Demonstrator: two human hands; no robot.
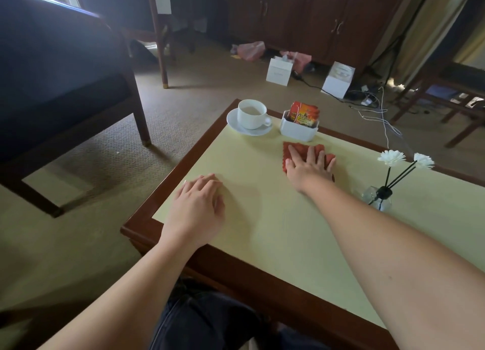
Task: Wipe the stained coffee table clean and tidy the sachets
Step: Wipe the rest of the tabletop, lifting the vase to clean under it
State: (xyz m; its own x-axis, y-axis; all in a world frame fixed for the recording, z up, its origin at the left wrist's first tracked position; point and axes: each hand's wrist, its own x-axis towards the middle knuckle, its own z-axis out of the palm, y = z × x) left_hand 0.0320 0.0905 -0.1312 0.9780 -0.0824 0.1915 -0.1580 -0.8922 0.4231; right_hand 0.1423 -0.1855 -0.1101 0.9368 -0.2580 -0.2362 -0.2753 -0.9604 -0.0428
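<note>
The coffee table has a pale yellow top in a dark wood frame. My right hand lies flat with spread fingers on a red-orange cloth, pressing it to the tabletop just in front of a white holder. Red sachets stand upright in that holder. My left hand rests on the table near its left edge, fingers loosely curled and holding nothing.
A white cup of coffee on a saucer stands at the far left corner. A small glass vase with white flowers sits at the right. A dark armchair stands left; white boxes and cables lie on the carpet beyond.
</note>
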